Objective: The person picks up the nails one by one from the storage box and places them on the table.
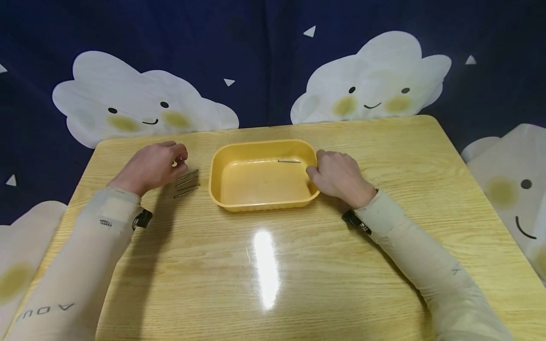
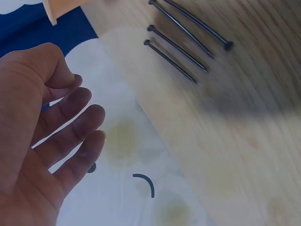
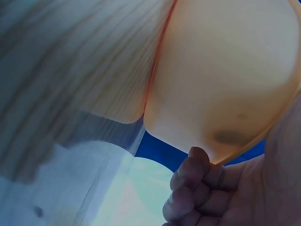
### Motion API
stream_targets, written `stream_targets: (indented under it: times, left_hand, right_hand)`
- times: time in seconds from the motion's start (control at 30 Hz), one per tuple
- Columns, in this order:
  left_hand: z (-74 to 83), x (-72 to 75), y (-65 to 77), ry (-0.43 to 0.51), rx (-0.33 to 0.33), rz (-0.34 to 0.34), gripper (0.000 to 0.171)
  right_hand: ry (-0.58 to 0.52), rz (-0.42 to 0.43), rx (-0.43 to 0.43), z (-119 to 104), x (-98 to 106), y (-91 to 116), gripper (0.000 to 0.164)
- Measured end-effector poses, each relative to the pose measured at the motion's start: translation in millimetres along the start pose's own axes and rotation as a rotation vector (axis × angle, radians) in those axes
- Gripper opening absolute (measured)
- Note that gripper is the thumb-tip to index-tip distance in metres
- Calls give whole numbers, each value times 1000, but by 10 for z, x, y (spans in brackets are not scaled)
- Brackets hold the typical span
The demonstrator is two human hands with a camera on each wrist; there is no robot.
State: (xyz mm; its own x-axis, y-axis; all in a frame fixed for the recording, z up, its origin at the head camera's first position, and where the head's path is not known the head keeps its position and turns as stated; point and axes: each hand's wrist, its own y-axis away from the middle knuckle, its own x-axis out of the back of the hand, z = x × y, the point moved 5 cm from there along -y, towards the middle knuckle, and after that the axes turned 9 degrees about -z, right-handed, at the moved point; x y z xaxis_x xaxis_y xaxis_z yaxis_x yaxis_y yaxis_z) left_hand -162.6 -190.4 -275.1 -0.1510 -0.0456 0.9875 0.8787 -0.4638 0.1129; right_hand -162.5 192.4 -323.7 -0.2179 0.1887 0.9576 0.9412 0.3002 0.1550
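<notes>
A yellow plastic tray (image 1: 264, 207) stands on the table. My right hand (image 1: 339, 176) grips its right rim, thumb on the inner side. In the right wrist view, curled fingers (image 3: 190, 172) show at the edge of the tray wall (image 3: 221, 70). One nail (image 1: 289, 161) lies inside the tray, towards the back right. Left of the tray, several dark metal nails (image 2: 178, 49) lie side by side on the table. My left hand (image 1: 155, 163) hovers just above and beside them, fingers loosely bent. The left wrist view shows nothing held in that hand (image 2: 56, 113).
A pale wooden table (image 1: 298, 274) carries everything. Behind it hangs a dark blue cloth (image 1: 264, 57) with smiling white clouds. A bright light reflection (image 1: 266, 270) falls on the tabletop in front of the tray.
</notes>
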Motion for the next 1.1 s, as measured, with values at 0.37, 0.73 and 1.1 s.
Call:
stream_targets:
  times: [0.37,0.73,1.1]
  left_hand:
    - [165,89,-90,-24,-39,52,10]
    - [328,85,-191,-38,-84,79,7]
    - [551,83,-267,-39,-151,108,4]
  right_hand:
    - [-1,-2,-4,10,24,-23,30]
    - [0,-6,-7,21,-14,-15,30]
    - [2,-11,-9,-6,-15,-13,30]
